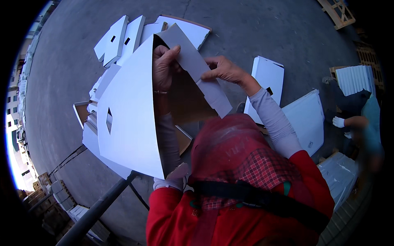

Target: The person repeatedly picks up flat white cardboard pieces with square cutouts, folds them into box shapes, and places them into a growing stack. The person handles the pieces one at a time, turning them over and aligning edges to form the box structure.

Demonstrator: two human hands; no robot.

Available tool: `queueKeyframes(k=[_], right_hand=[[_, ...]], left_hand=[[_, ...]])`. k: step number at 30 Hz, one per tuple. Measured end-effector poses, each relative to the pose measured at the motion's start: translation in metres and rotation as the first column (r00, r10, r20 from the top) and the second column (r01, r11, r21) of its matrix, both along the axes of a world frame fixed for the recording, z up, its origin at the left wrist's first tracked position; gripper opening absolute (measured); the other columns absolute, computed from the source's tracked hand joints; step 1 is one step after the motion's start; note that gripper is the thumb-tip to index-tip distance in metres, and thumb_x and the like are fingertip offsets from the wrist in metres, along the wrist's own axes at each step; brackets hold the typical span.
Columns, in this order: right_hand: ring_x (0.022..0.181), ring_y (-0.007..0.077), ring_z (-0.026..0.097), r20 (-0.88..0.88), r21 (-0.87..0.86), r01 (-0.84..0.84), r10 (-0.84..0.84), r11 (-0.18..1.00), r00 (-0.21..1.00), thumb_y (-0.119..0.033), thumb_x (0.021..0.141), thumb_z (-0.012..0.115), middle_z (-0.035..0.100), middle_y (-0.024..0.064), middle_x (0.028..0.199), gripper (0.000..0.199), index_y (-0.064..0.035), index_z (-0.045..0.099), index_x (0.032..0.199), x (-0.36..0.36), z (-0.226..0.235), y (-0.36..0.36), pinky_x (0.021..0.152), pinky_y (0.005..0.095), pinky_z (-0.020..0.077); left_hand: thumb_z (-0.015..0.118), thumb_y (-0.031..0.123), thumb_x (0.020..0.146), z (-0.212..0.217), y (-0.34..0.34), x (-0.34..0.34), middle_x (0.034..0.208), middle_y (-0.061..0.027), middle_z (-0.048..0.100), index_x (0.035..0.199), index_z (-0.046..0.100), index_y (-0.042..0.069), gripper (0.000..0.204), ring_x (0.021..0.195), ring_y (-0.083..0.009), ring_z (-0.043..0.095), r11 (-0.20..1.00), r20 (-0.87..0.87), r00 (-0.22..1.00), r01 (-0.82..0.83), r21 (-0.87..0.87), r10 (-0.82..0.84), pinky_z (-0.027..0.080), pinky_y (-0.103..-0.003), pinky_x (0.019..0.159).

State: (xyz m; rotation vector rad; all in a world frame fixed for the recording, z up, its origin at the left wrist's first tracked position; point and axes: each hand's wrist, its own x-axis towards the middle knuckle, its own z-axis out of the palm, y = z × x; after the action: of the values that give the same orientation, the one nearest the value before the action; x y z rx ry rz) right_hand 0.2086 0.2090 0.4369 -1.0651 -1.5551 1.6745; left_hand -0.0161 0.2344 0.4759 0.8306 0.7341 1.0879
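A white cardboard box [127,110], brown inside and with a dark-edged hand hole, stands tilted in front of me, partly opened. My left hand [164,67] reaches inside it with curled fingers, its thumb against the edge of a long white flap [191,57]. On the flap's other edge, my right hand [225,73] pinches the cardboard between thumb and fingers. Some of the left fingers are hidden behind the thumb and flap. The box wall covers part of my left forearm.
Flat white cardboard boxes [117,41] lie beyond the box, and another [266,78] is to the right. A dark metal pole [98,209] crosses the lower left. A co-worker [359,102] is at the far right beside stacked white boards [355,78]. A wooden pallet [338,12] lies upper right.
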Motion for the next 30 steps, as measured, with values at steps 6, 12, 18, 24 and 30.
queueKeyframes(k=[6,12,18,24,30], right_hand=[[0.100,0.0313,0.061,0.439,0.277,-0.017,-0.111,0.961,0.892,-0.044,0.070,0.079,0.056,0.0221,0.120,0.099,-0.0049,0.030,0.146,-0.022,-0.024,-0.020,0.087,0.0393,0.0486],[0.089,0.0289,0.061,0.538,0.032,-0.131,0.094,0.991,0.838,-0.033,0.074,0.075,0.061,0.0184,0.099,0.081,0.0008,0.039,0.138,-0.035,-0.148,-0.062,0.080,0.0359,0.0474],[0.073,0.0187,0.063,0.569,-0.247,0.025,0.124,0.969,0.813,-0.027,0.080,0.071,0.067,0.0119,0.087,0.060,0.0056,0.053,0.128,0.040,-0.223,-0.107,0.065,0.0303,0.0495],[0.076,0.0196,0.063,0.537,-0.575,0.372,-0.008,0.729,0.844,-0.025,0.088,0.064,0.064,0.0143,0.105,0.050,0.0002,0.053,0.130,0.083,-0.231,-0.136,0.065,0.0318,0.0529],[0.072,0.0179,0.062,0.502,-0.682,0.406,-0.014,0.608,0.865,-0.024,0.088,0.063,0.065,0.0126,0.101,0.046,0.0003,0.055,0.127,0.078,-0.274,-0.151,0.061,0.0296,0.0520]], left_hand=[[0.059,-0.003,0.083,0.012,0.011,0.038,0.071,-0.0102,0.058,0.073,0.048,0.006,0.017,0.061,-0.0209,0.062,0.913,0.014,0.913,-0.407,-0.019,0.407,0.058,-0.038,0.060],[0.061,0.010,0.090,-0.031,0.009,0.058,0.074,-0.0096,0.061,0.083,0.047,0.007,0.016,0.066,-0.0202,0.064,0.945,0.032,0.955,-0.287,-0.156,0.295,0.059,-0.038,0.064],[0.061,0.023,0.093,-0.163,-0.059,0.004,0.076,-0.0104,0.063,0.088,0.053,0.004,0.021,0.063,-0.0186,0.066,0.886,-0.402,0.903,-0.304,-0.350,0.151,0.058,-0.031,0.058],[0.059,0.026,0.092,-0.278,-0.187,-0.055,0.073,-0.0079,0.059,0.087,0.052,0.005,0.023,0.055,-0.0169,0.061,0.636,-0.488,0.871,-0.409,-0.654,0.059,0.053,-0.029,0.047],[0.058,0.031,0.092,-0.362,-0.259,-0.085,0.074,-0.0066,0.057,0.096,0.052,0.006,0.026,0.055,-0.0167,0.059,0.398,-0.577,0.813,-0.555,-0.731,0.075,0.050,-0.030,0.044]])
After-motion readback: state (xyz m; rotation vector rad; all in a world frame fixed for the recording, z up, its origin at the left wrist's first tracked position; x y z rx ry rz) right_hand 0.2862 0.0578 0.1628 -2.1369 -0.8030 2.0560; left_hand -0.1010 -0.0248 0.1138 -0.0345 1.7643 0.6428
